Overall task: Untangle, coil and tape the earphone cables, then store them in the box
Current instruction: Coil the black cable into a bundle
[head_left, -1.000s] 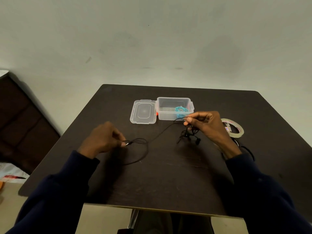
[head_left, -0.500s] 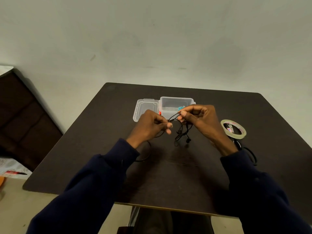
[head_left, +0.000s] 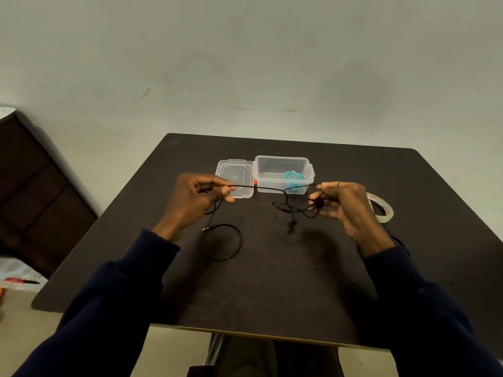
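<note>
I am holding a black earphone cable (head_left: 268,189) stretched between both hands above a dark desk (head_left: 272,281). My left hand (head_left: 198,198) is pinching the cable between thumb and forefinger, the other fingers curled in; below it the cable is hanging down to a loose loop lying on the desk. My right hand (head_left: 344,205) is curling its fingers round the tangled end, with an earbud (head_left: 291,227) dangling beneath. Behind my hands, a clear box (head_left: 283,161) is sitting open with a coiled blue cable (head_left: 294,176) inside, its lid (head_left: 235,172) lying just beside it. A tape roll (head_left: 382,210) is lying near my right hand.
</note>
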Motion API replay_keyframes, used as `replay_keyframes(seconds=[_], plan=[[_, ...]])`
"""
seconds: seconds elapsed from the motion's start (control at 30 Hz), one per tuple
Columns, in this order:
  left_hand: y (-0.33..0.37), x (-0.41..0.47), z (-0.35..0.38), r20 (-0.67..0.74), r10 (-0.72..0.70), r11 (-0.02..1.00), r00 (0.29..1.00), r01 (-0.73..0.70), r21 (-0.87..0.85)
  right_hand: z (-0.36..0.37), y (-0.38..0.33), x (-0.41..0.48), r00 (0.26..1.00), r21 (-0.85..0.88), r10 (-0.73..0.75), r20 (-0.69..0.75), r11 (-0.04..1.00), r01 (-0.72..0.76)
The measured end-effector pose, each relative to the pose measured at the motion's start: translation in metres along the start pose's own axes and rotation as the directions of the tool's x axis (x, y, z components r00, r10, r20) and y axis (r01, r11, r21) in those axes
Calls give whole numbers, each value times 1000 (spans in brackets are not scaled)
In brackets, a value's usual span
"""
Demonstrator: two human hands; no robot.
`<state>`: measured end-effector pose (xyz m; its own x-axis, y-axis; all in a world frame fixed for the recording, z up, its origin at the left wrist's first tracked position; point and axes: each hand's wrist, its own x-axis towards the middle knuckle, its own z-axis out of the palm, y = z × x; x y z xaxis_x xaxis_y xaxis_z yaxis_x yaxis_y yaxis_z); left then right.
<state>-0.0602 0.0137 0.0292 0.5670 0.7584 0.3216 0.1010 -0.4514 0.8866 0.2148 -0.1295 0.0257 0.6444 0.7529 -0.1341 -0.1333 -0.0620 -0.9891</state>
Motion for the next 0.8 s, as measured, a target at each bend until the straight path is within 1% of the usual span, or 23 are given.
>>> replay_keyframes(seconds=[0.07,0.1,0.17,0.23,0.27,0.33,0.37,0.4,0.43,0.5,0.57,0.6,0.7,0.8], plan=[[-2,-2,-7,-17,2,1000,1000,-2,3,0,1,0,1000,0,-5,-18,1000,5],[-3,-3,-8,1,-3,1000,1000,3,8,0,2,0,1000,12,-10,-17,1000,10],[-5,-5,-5,76,-33,998,997,28,63,4,5,-2,999,52,-37,0,998,37],[-5,-6,0,172,-88,985,981,61,159,13,6,-6,996,64,-76,42,995,74],[-4,-5,3,240,-121,977,963,73,201,18,6,-9,993,55,-98,66,994,94],[1,-3,9,397,-193,965,897,100,244,31,6,-14,986,28,-141,88,990,139],[4,-1,13,449,-219,963,866,117,243,36,6,-15,982,17,-165,89,986,164],[8,0,18,470,-231,965,852,138,223,41,5,-16,977,7,-189,93,982,190],[12,1,22,463,-232,969,855,161,188,46,4,-17,972,-2,-212,103,977,214],[16,5,32,399,-217,975,891,174,141,52,2,-19,961,-21,-247,126,968,252],[17,8,40,327,-204,975,923,163,148,55,-1,-20,953,-44,-264,149,961,273],[15,9,42,297,-179,978,938,138,154,56,-2,-22,950,-49,-268,162,959,279],[5,9,45,219,-30,981,975,-13,193,57,-8,-23,943,-38,-275,188,957,286],[-1,9,43,151,121,965,981,-152,214,54,-12,-23,942,-29,-279,186,957,289]])
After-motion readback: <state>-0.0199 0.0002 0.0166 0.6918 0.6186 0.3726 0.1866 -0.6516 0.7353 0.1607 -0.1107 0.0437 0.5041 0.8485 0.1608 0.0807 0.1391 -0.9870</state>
